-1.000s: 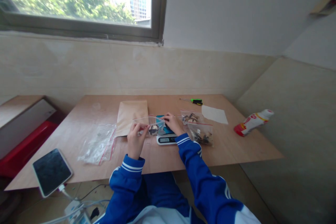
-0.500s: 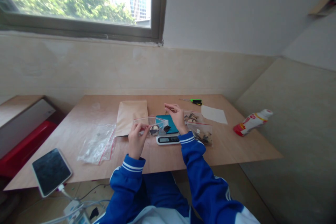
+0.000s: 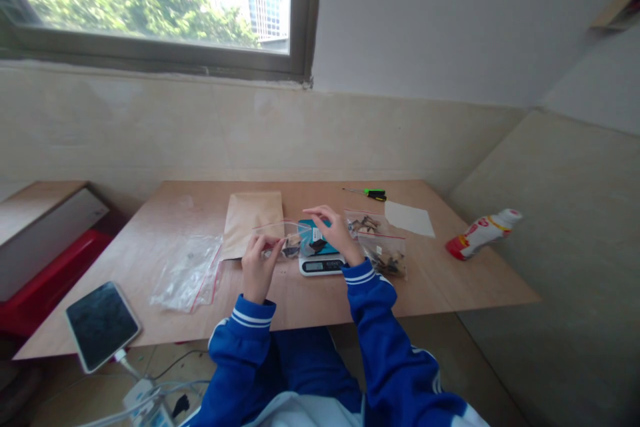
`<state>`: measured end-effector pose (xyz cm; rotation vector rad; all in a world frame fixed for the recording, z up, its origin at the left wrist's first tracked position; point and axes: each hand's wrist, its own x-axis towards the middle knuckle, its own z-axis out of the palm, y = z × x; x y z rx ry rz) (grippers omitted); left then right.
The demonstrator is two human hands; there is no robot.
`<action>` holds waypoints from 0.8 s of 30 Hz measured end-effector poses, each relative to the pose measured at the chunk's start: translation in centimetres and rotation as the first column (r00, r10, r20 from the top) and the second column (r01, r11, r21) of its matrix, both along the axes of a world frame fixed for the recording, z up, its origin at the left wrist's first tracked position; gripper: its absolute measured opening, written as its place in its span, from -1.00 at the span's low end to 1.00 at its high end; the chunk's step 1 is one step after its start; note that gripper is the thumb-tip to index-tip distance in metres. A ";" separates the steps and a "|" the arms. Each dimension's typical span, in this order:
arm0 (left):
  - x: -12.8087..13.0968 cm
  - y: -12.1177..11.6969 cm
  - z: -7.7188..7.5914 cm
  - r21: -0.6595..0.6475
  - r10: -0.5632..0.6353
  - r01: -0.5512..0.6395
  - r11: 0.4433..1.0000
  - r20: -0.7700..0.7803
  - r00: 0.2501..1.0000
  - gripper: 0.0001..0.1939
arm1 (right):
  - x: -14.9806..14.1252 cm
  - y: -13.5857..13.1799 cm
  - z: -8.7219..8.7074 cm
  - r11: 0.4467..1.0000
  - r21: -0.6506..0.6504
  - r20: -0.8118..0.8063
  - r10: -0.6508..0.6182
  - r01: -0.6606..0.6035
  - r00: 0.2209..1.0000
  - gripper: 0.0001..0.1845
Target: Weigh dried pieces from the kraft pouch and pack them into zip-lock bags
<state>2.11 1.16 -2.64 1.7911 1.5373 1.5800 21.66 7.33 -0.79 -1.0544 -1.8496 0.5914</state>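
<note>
My left hand pinches the left side of a clear zip bag with a red seal line. Dark and pale pieces show inside the bag, which hangs partly in front of a kitchen scale. The scale has a teal top and a white front with a small display. Over the scale, my right hand is held with fingertips drawn together beside the bag's upper right edge; what they hold, if anything, is too small to make out. Just right of it lie two zip bags of brown dried pieces.
A brown paper pouch lies behind my left hand, with clear zip bags further left. A tablet with a cable sits at the front left edge. Screwdrivers, white paper and a red-white bottle are to the right.
My right hand has moved left and down, closer to the bag's upper edge. The bag has shifted slightly in my left hand, which stays nearly in place.
</note>
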 end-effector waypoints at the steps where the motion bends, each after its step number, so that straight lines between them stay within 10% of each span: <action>1: -0.2 0.0 0.0 0.001 0.018 -0.018 1.000 0.004 1.000 -0.78 | 0.5 0.1 -1.1 0.999 -0.019 0.062 -0.037 0.038 0.997 -0.73; 10: -0.8 -0.1 0.1 0.018 0.061 -0.061 0.998 0.022 0.998 -0.78 | 1.1 -0.6 -8.6 0.990 -0.042 0.441 -0.105 0.137 0.891 -0.69; 24: -0.5 -0.4 0.3 0.004 0.025 -0.025 1.000 0.014 1.000 -0.78 | 1.6 -0.3 -6.3 0.973 0.007 0.255 -0.223 0.229 0.941 -0.93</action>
